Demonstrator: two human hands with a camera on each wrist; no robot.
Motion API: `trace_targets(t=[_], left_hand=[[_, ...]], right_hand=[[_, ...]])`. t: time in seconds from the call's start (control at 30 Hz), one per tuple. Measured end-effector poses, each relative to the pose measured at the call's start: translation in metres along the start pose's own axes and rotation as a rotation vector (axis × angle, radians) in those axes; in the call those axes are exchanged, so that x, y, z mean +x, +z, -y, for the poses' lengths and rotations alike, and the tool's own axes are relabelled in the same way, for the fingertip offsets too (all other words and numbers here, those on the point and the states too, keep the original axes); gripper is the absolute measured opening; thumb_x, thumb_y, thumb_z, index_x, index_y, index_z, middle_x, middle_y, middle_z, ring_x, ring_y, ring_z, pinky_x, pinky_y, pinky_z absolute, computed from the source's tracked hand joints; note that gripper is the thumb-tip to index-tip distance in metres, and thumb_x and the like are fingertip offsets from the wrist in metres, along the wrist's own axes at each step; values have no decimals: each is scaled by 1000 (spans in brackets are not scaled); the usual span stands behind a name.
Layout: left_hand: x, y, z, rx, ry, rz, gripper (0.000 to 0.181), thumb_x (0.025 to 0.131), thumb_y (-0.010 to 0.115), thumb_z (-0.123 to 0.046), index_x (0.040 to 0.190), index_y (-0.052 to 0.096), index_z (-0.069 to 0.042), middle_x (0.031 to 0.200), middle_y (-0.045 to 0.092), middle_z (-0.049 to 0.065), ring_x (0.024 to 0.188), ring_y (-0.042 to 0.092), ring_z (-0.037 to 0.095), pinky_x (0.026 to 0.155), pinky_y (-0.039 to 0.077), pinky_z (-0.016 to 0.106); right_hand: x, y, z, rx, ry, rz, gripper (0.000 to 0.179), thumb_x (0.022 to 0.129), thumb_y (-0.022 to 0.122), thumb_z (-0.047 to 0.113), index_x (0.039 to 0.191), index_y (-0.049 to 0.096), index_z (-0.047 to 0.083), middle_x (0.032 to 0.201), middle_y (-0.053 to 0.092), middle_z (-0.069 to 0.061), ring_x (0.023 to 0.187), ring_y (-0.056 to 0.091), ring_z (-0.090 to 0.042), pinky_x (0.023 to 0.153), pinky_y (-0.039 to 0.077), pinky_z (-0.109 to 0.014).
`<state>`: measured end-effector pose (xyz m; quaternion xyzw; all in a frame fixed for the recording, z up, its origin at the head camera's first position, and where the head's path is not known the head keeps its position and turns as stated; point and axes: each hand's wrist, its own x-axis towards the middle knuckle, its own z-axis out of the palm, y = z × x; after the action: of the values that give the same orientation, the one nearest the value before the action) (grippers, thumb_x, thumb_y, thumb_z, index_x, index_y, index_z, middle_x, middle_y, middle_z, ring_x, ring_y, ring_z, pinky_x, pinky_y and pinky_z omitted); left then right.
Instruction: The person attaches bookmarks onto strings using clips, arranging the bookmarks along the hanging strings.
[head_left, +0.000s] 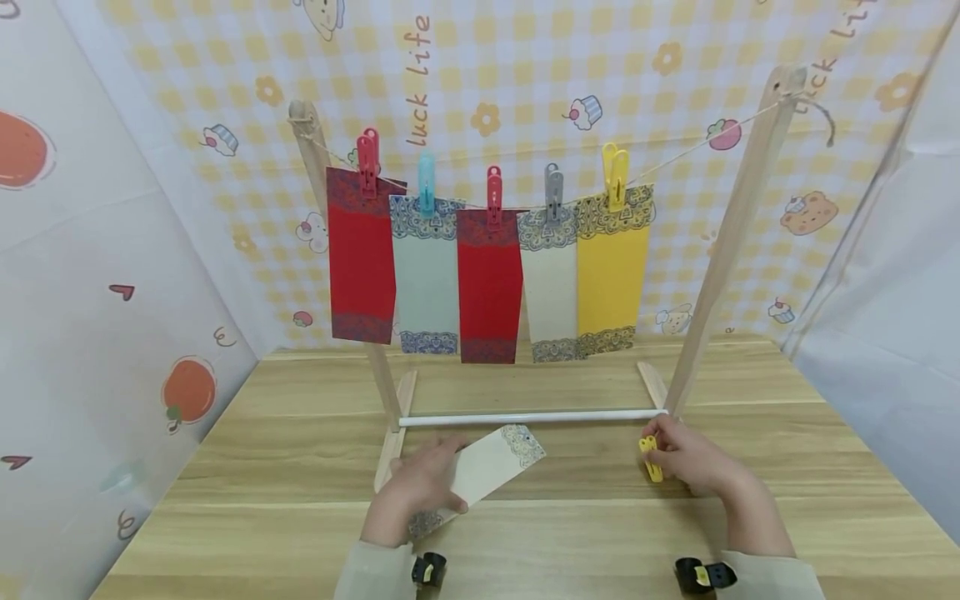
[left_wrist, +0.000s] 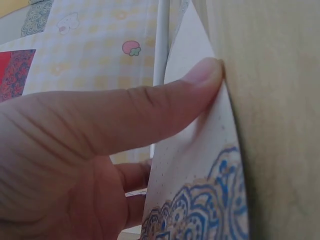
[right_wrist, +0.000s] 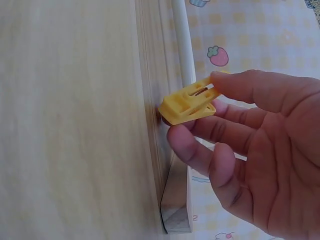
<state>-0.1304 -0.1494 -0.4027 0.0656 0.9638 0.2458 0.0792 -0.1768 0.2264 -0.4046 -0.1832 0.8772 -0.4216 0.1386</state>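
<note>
My left hand grips a cream card with a blue lace pattern at both ends, low over the table. In the left wrist view the thumb lies across the card's face and the other fingers are behind it. At the right, my right hand pinches a yellow clothespin between thumb and fingers, near the foot of the right post. On a string above hang a red card, a pale blue card, another red card, a cream card and a yellow card.
Two wooden posts, left and right, carry the string. A white rod joins them low down. Red, blue, grey and yellow clothespins grip the hanging cards. A checked cloth covers the wall behind the wooden table.
</note>
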Motion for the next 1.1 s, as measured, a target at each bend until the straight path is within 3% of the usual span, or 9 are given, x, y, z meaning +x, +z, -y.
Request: trace_targets(t=[0.13,0.3,0.63,1.1], left_hand=[[0,0,1,-13,42,16,73,61,91,-11,126,58,-14,126,65,14,112,61,35,89,44,63],[2,0,2,-46,101,32,55,67,88,-10,114,61,-9,109,68,10,101,64,28,88,52,49],[2,0,0,-153,123,44,42,74,83,-6,111,62,-10,108,70,12,96,65,26,78,54,43],[2,-6,-8,-200,172,41,27,84,73,-3,109,64,-8,112,70,16,107,66,34,84,54,47]], right_hand=[[1,-1,-1,-67,23,-34,27,94,61,5,115,51,-9,80,47,-5,66,47,-14,58,39,-26],[2,-3,-1,-145,58,-75,33,91,64,4,118,53,-12,84,48,-6,75,45,-17,64,38,-28],[2,-3,-1,-97,19,-120,30,95,60,7,121,54,-7,85,50,-5,73,45,-13,62,39,-26],[8,-11,4,-110,-4,-250,43,91,68,4,126,51,-14,87,55,-8,77,56,-14,66,48,-23]])
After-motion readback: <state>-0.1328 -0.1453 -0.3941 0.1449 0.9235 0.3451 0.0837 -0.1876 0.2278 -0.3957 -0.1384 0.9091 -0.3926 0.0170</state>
